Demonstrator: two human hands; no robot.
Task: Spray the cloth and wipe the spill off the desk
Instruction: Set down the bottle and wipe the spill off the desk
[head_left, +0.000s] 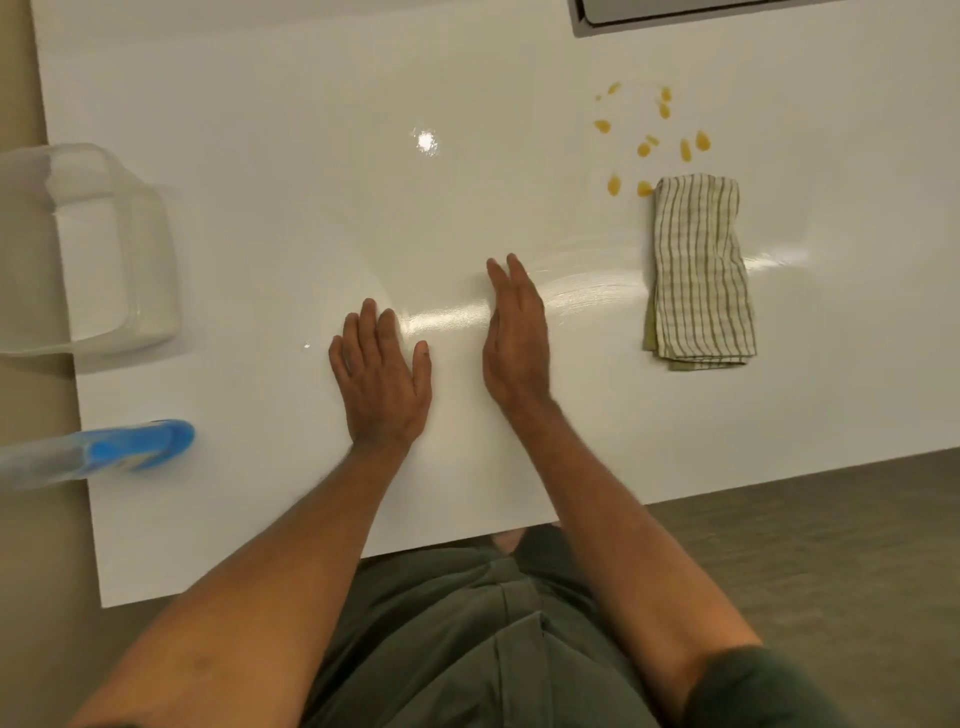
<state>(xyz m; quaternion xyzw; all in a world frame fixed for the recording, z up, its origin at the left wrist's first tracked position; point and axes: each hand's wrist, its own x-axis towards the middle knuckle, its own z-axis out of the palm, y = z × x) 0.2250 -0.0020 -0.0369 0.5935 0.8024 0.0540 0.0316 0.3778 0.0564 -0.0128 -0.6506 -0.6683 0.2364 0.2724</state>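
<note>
We see the cloth (701, 270) folded into a long rectangle, pale with thin green stripes, a plain green layer peeking out along its near and left edges; it lies flat on the right part of the white worktop (291, 171), nothing holding it. The spill (649, 140) is a scatter of small yellow-orange blobs just beyond the cloth's far end, the nearest blob touching or almost touching its far left corner, we can't tell which. Our left hand (382, 379) lies flat, palm down, fingers spread, empty. Our right hand (517, 338) rests on its edge just beside it, fingers straight and together, also empty, well apart from the cloth. The spray bottle (104, 452) sits at the left edge of the worktop, blue part visible, blurred and cut off by the frame, so its nozzle is not readable. A clear plastic container (88, 249) beyond it is also cropped at the left. A grey object (675, 15) at the top is mostly out of frame, unidentifiable. Glossy streaks on the worktop run between our right hand and the cloth.
</note>
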